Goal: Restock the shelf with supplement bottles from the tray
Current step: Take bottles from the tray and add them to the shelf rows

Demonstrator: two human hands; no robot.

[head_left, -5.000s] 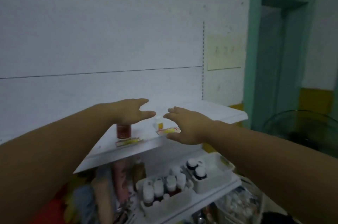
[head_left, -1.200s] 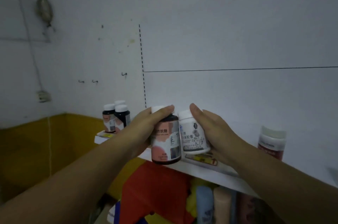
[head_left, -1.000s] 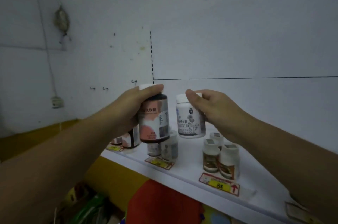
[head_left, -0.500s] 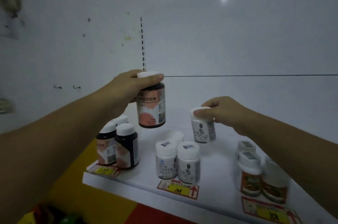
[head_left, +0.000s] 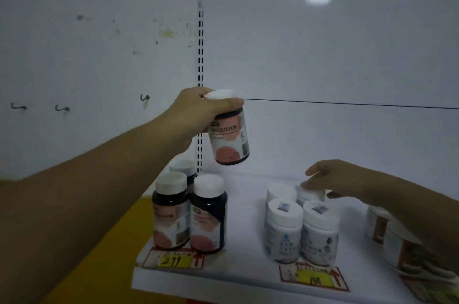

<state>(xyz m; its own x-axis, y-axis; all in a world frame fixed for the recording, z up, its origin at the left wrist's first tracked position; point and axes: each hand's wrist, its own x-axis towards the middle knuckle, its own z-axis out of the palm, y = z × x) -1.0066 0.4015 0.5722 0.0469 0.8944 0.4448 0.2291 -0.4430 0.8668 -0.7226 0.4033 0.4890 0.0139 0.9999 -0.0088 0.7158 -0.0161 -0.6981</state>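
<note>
My left hand [head_left: 198, 114] grips a dark bottle with a pink label [head_left: 229, 139] by its white cap and holds it in the air above the white shelf [head_left: 248, 206]. Below it, three matching dark bottles [head_left: 208, 214] stand at the shelf's left end. My right hand [head_left: 340, 179] has its fingertips on the cap of a white bottle [head_left: 310, 195], which stands in the back row behind two white bottles [head_left: 283, 229]. The tray is out of view.
Yellow price tags [head_left: 173, 260] line the shelf's front edge. More bottles with brown labels [head_left: 377, 224] stand at the right, partly behind my right forearm. A slotted upright [head_left: 200, 55] runs up the white back wall. A yellow surface [head_left: 104, 254] lies below left.
My right hand lowered the white bottle from mid-air into the back row behind the white bottles. My left hand kept the dark bottle raised. The view moved closer to the shelf.
</note>
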